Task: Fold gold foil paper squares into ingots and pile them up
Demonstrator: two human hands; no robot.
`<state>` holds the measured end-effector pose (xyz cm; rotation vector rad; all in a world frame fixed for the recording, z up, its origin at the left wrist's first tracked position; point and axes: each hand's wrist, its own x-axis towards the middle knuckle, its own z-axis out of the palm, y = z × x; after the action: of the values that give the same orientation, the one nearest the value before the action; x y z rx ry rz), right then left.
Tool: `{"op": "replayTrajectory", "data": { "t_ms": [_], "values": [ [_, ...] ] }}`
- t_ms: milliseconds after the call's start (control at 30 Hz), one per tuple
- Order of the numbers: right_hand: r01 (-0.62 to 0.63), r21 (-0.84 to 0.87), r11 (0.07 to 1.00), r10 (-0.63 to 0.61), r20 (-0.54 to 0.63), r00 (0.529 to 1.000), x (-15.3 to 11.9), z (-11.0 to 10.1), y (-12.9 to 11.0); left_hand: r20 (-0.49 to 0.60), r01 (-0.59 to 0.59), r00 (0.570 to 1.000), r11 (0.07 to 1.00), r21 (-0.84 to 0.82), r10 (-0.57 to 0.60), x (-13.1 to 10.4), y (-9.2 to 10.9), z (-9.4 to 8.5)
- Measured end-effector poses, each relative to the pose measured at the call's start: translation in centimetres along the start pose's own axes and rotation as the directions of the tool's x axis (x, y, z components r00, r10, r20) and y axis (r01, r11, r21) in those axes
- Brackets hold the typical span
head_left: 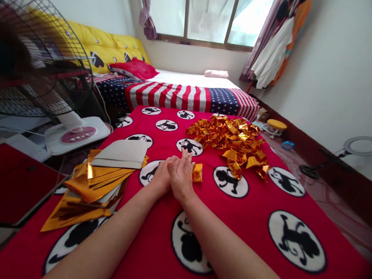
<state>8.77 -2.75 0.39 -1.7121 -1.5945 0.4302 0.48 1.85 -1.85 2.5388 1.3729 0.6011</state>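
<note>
The foil (198, 173) lies just right of the right hand (182, 174), the nearer one, and seems partly covered by it, so its long axis cannot be told. That hand points forward, fingers extended, overlapping the left hand (162, 176), whose fingers are too hidden to tell their grip.

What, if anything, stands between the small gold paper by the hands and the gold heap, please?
Nothing visible does: the right hand covers part of the small gold paper, and only the flat printed red cloth shows between that paper and the gold heap.
</note>
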Motion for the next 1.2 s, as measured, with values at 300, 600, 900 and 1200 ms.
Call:
{"op": "replayTrajectory", "data": {
  "t_ms": [300,600,900,1200],
  "values": [
    [0.226,-0.26,0.939,-0.138,0.316,0.939,-1.7,-3.6,4.0,0.054,-0.034,0.998,0.989,0.141,0.026,-0.7,1.0,-1.6],
    [0.398,-0.43,0.81,-0.173,0.474,0.864,-3.3,-7.9,6.5,0.039,-0.041,0.998,0.999,-0.004,0.041,-1.1,1.5,-2.5],
    [0.391,-0.453,0.802,-0.175,0.447,0.877,-3.5,-7.7,6.6,0.109,0.016,0.994,0.989,-0.147,0.0,-1.8,0.6,-3.9],
    [0.43,-0.477,0.766,-0.226,0.426,0.876,-3.9,-7.4,6.9,-0.025,0.011,1.0,0.998,-0.065,-0.012,-3.6,8.1,-3.6]
  ]
}}
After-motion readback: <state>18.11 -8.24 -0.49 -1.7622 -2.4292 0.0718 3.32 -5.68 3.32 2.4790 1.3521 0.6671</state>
